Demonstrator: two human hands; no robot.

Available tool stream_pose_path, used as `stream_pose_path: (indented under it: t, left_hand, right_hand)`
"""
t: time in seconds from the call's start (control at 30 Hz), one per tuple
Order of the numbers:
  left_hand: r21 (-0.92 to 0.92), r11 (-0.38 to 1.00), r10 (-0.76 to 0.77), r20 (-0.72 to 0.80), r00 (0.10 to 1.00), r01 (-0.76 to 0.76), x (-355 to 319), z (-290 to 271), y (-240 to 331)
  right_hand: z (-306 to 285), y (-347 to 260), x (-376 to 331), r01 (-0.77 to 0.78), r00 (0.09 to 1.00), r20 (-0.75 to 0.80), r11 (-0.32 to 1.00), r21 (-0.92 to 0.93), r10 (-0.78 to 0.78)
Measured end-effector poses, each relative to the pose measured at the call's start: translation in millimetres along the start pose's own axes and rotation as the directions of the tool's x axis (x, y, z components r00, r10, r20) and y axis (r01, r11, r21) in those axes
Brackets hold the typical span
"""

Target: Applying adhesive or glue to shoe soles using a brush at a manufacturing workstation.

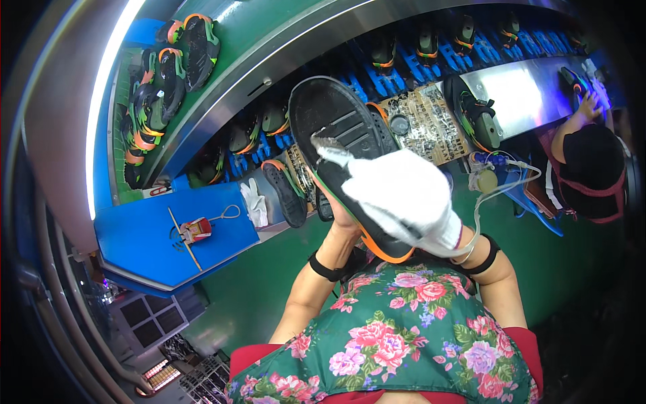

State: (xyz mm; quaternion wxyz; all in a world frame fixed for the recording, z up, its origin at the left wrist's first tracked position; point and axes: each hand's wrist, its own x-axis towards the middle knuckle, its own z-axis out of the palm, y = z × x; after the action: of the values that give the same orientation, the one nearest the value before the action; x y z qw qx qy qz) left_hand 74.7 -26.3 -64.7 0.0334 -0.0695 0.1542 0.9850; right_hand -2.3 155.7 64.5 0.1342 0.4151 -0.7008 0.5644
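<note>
A black shoe (pixel 336 128) with an orange and green edge is held sole up in front of me. My left hand (pixel 342 219) is bare and grips it from underneath, mostly hidden by the sole. My right hand (pixel 404 195), in a white glove, lies on top of the sole, its fingertips pressing near the middle of the sole, where a small pale patch shows. Black bands sit on both my wrists.
More black shoes (pixel 282 192) lie on the bench and in blue holders (pixel 390 77) along a steel conveyor. Several finished shoes (pixel 161 81) ride a green belt at upper left. A blue table (pixel 155 242) holds a stick and a small red tool. Another person (pixel 592 168) works at right.
</note>
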Motion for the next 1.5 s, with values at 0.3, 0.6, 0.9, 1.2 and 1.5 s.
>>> stream_pose_path:
  t: [0.3,0.6,0.9,1.2,1.5]
  left_hand:
    - [0.206,0.977,0.005,-0.31,0.951,0.062,10.6,43.9,8.5]
    - [0.114,0.987,-0.121,0.033,0.992,0.116,29.5,63.1,20.7]
    - [0.125,0.981,-0.158,0.049,0.986,0.151,37.9,65.8,25.7]
    - [0.135,0.991,-0.024,0.122,0.992,0.007,51.4,73.1,33.8]
    - [0.192,0.981,-0.021,0.056,0.998,0.01,56.1,73.5,41.3]
  right_hand:
    - [-3.5,7.1,-2.4,0.049,0.999,0.016,0.998,-0.047,-0.048]
    - [-0.3,11.6,-17.4,-0.057,0.995,0.086,0.995,0.076,0.051]
    - [-1.4,11.7,-23.7,-0.076,0.997,0.028,0.992,0.103,0.073]
    - [-6.7,9.7,-20.8,-0.186,0.982,0.066,0.958,0.22,0.175]
    - [-5.2,16.0,-28.1,-0.228,0.973,0.089,0.929,0.291,0.211]
